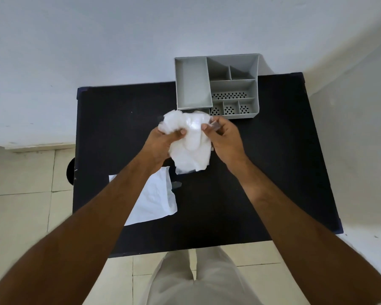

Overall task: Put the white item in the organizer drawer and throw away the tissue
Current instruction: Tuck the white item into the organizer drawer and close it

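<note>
Above the middle of the black table [262, 172], both my hands hold a crumpled white tissue [190, 160]. A smooth, rounded white item [193, 137] shows in the tissue's folds between my thumbs. My left hand [161, 143] grips the tissue's left side, with a bunched wad sticking out above the fingers. My right hand [226, 137] pinches the tissue's right edge, with a small clear strip at its fingertips. The grey organizer [256, 93] stands just behind my hands at the table's far edge. Its large plain drawer section [194, 84] is on the left.
A second, flat white tissue sheet [154, 199] lies on the table partly under my left forearm, with a small grey scrap [176, 184] beside it. The organizer's right side has several small compartments, some perforated. A white wall is behind the table and tiled floor around it.
</note>
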